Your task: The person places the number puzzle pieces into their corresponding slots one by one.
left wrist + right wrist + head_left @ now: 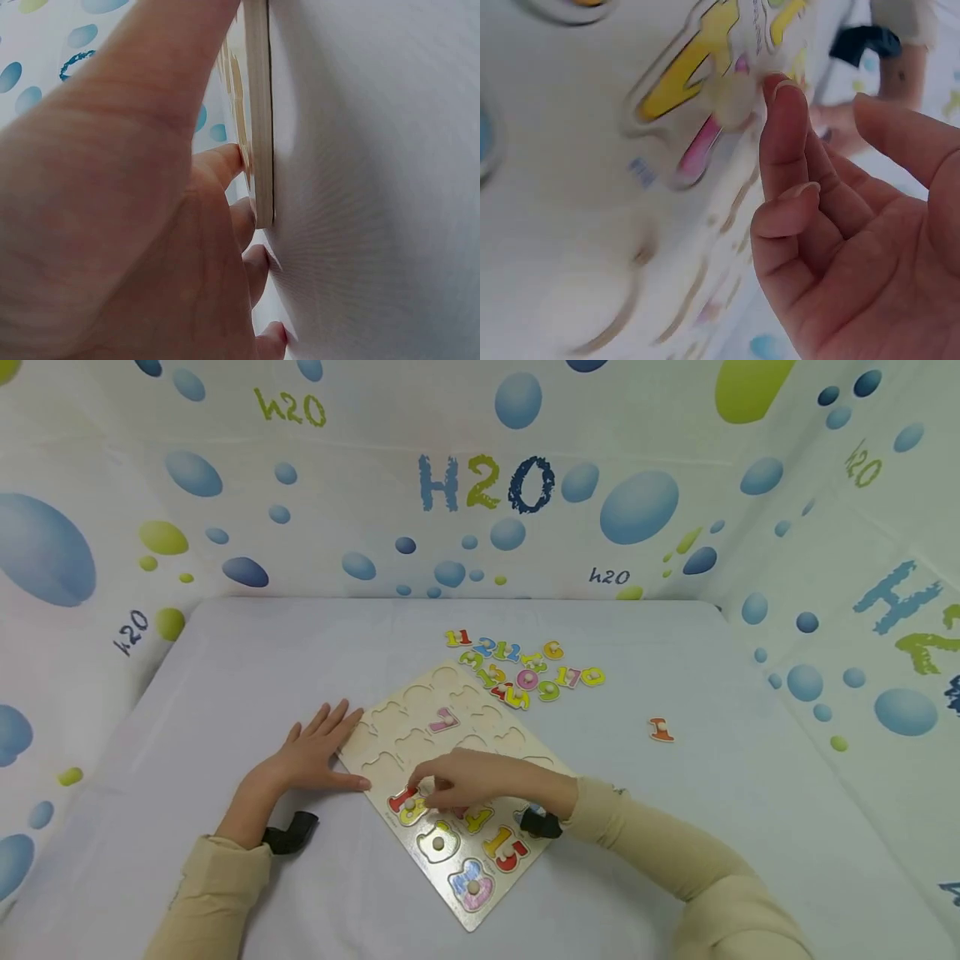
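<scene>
A wooden number puzzle board (386, 718) lies slanted on the white table, with knobbed number pieces in its near part. My left hand (311, 756) is spread at its left edge; the fingertips reach the far-left corner and the thumb touches the edge. The left wrist view shows those fingers along the board's side (264, 112). My right hand (468, 774) hovers over the board with bent fingers by a red-and-yellow 18 piece (412, 812). In the right wrist view, thumb and fingers are apart, with a fingertip near the knob of a yellow-and-pink 14 piece (694, 71).
Several loose coloured numbers, among them a pink 0 (527, 680), are clustered beyond the board's far corner. An orange 1 (661, 730) lies alone to the right. A pink 7 (444, 720) is on the board's far half. A patterned curtain (360, 485) surrounds the table.
</scene>
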{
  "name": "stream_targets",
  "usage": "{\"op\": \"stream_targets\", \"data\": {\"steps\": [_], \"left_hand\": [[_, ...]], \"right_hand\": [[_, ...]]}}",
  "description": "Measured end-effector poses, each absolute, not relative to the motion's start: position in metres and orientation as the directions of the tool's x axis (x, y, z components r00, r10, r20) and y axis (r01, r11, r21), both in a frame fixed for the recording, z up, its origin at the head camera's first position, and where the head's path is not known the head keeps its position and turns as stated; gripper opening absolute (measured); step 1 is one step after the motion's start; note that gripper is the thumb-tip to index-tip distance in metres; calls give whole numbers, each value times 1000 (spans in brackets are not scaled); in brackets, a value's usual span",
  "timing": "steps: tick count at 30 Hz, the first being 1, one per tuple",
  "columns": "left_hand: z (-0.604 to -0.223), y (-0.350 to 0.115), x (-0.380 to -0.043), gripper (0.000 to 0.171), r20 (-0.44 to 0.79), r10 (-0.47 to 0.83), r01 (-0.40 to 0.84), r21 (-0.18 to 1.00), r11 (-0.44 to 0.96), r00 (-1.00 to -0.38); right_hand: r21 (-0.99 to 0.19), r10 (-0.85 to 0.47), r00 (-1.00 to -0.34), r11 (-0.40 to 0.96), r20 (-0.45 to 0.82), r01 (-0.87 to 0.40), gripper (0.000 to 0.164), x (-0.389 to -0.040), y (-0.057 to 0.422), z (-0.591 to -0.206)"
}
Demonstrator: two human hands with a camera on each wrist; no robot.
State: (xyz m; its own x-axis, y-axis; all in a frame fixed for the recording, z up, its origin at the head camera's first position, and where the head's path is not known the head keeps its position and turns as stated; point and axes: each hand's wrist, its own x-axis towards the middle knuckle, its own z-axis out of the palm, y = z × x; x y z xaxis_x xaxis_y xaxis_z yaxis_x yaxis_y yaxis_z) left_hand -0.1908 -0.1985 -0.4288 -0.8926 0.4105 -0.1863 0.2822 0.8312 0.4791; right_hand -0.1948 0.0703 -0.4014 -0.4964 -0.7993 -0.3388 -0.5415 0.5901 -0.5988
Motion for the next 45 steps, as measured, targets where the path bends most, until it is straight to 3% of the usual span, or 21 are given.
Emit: {"op": "stream_targets", "data": {"steps": [3, 8, 13, 16, 20, 25, 33, 45], "left_hand": [[-429, -197, -191, 109, -186, 411, 283, 479, 831, -892], [-430, -197, -190, 108, -169, 409, 287, 481, 828, -897], [-434, -198, -189, 108, -147, 414, 299, 484, 822, -898], [-436, -199, -190, 108, -155, 412, 294, 485, 824, -898], [-435, -198, -190, 109, -174, 405, 281, 482, 830, -898], [-435, -197, -189, 110, -177, 402, 278, 480, 832, -898], [-435, -197, -190, 110, -177, 395, 275, 470, 839, -902], [-434, -198, -189, 109, -167, 404, 286, 472, 834, -900]], "right_hand": [[-705, -797, -522, 557, -305, -439, 29, -207, 101, -401], [-729, -700, -671, 589, -245, -348, 27, -230, 167, -399], [-569, -506, -837, 759, -208, -317, 24, -248, 245, -400], [-413, -383, -893, 871, -237, -264, 25, -253, 288, -396], [-319, -342, -886, 917, -313, -241, 32, -256, 329, -392], [-391, -392, -855, 885, -339, -251, 38, -258, 354, -394], [-374, -425, -854, 876, -299, -304, 30, -261, 354, -396], [-316, -356, -882, 913, -308, -258, 28, -250, 353, -393]]}}
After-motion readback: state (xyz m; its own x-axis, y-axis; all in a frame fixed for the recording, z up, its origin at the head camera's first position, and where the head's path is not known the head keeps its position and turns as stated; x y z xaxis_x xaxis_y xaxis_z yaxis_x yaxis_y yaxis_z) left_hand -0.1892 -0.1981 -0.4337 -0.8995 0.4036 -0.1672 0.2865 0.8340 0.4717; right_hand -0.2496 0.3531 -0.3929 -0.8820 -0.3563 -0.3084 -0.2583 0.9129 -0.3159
